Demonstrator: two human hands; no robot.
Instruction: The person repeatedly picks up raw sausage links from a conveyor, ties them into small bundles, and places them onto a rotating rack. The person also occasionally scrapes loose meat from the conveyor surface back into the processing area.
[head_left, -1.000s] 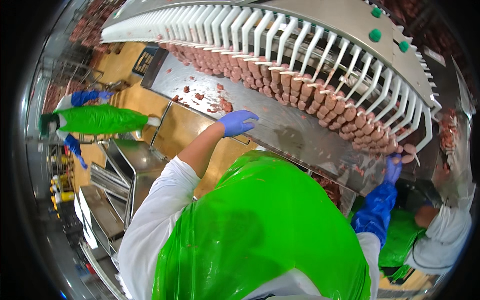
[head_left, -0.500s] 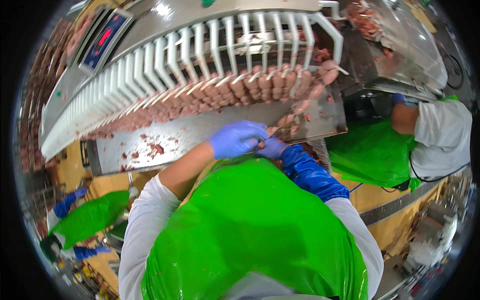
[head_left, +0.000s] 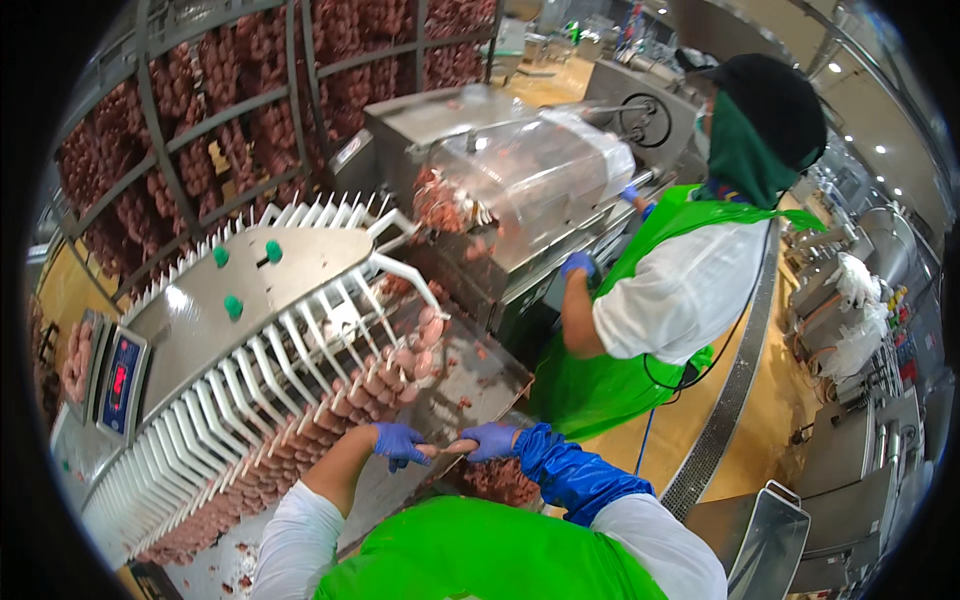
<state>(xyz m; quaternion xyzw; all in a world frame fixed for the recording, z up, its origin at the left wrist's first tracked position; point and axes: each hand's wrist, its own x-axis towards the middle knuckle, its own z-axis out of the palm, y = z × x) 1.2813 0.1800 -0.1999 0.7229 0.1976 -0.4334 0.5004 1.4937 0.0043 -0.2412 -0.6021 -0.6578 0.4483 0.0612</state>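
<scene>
Between my two purple-gloved hands stretches a short piece of pinkish sausage [head_left: 461, 447]. My left hand [head_left: 400, 444] has its fingers closed on one end of it, and my right hand [head_left: 491, 441] grips the other end. Both are over the near edge of the steel tray [head_left: 470, 375]. Just beyond, linked sausages [head_left: 375, 385] hang in a dense row from the white hooks [head_left: 270, 375] of a hanging conveyor. Under my right hand, reddish meat [head_left: 500, 482] shows, partly hidden by my arm.
A person in a green apron [head_left: 600, 375] stands at right, beside a steel machine with a clear cover [head_left: 530, 185]. Racks of hanging sausages [head_left: 225, 90] fill the far left. A display unit [head_left: 120, 385] stands at left; a floor drain [head_left: 725, 410] runs at right.
The view has swung up and to the right, bringing the co-worker and racks into sight. My hands, close together before, are now apart with the sausage piece between them.
</scene>
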